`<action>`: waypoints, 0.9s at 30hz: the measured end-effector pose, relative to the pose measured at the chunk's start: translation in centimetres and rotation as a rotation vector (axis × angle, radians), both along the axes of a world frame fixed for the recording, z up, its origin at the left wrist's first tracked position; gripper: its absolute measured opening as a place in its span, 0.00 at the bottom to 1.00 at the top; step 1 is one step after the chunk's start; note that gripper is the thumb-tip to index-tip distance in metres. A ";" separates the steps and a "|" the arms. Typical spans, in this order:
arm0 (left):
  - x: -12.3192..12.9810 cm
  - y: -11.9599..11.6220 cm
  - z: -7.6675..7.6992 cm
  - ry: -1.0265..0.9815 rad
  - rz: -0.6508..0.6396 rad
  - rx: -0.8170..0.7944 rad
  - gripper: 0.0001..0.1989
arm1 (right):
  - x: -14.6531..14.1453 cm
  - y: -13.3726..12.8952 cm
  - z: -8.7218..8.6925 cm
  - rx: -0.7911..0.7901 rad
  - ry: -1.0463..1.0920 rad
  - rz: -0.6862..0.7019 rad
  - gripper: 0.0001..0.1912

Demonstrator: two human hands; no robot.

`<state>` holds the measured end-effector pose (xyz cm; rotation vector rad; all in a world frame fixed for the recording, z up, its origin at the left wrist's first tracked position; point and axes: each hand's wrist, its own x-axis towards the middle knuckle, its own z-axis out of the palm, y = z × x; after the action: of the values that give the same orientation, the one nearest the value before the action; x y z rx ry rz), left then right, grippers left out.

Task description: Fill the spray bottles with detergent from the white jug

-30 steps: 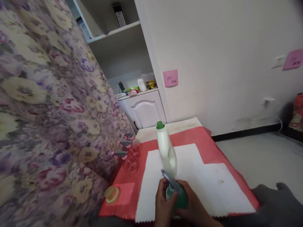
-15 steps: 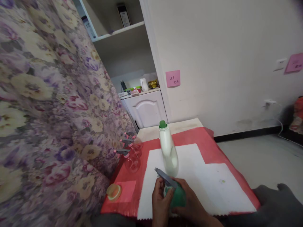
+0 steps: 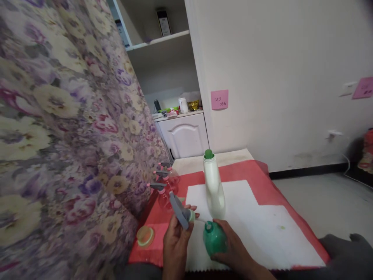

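My left hand [image 3: 178, 237] is closed round a grey spray head [image 3: 180, 212] with a pale green collar, tilted, its thin tube pointing right toward the green bottle's mouth. Whether the tube's tip is still inside the mouth I cannot tell. Wrapped round the right side of the round green bottle [image 3: 214, 238] is my right hand [image 3: 233, 243]; the bottle's neck is uncovered. Just behind stands a tall pale bottle [image 3: 214, 186] with a green piece in its open top, upright on the white cloth [image 3: 256, 225].
Several clear pink spray bottles [image 3: 164, 199] with grey heads stand at the table's left. Nearer, a round yellowish lid [image 3: 145, 236] lies by a pink paper on the red cover [image 3: 259, 175]. A flowered curtain [image 3: 72, 155] hangs left; a cabinet [image 3: 186, 136] stands behind.
The spray head has come off the green bottle and moved up and left in my left hand. My right hand still holds the bottle. The whole view has shifted slightly.
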<state>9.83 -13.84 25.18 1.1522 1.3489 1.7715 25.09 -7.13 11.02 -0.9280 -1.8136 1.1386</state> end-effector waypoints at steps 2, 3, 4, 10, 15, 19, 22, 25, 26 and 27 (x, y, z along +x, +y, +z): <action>-1.1 -0.4 1.0 0.048 0.029 0.032 0.19 | 0.0 0.0 0.1 -0.011 -0.003 0.007 0.44; -1.8 -0.6 1.5 0.068 0.047 0.048 0.19 | 0.0 -0.1 0.2 -0.016 0.000 0.013 0.44; -2.5 -0.7 1.9 0.085 0.066 0.066 0.20 | 0.0 -0.1 0.2 -0.021 0.004 0.018 0.43; -7.1 0.0 1.7 0.188 0.096 0.019 0.24 | 0.1 -0.5 0.0 -0.042 -0.016 0.005 0.41; -9.3 2.2 -2.9 0.721 0.121 -0.072 0.20 | 0.2 -0.6 -0.5 -0.059 -0.034 0.007 0.41; -9.6 3.5 -6.9 1.131 0.015 -0.272 0.25 | 0.4 -0.3 -1.3 -0.048 -0.011 0.028 0.40; -9.8 3.8 -8.7 1.282 -0.005 -0.430 0.30 | 0.6 -0.1 -1.9 -0.036 0.000 0.031 0.40; -10.2 3.9 -9.8 1.302 -0.002 -0.496 0.28 | 0.7 0.0 -2.2 -0.025 -0.013 0.017 0.40; -10.3 4.0 -10.0 1.310 -0.006 -0.515 0.26 | 0.7 0.1 -2.2 -0.024 -0.019 0.011 0.40; -10.4 4.0 -10.2 1.317 -0.012 -0.530 0.24 | 0.7 0.1 -2.3 -0.026 -0.025 0.007 0.40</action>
<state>-0.60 -9.84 15.01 2.0380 2.2626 0.3657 25.83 -7.07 8.77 -0.9554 -1.8271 1.1627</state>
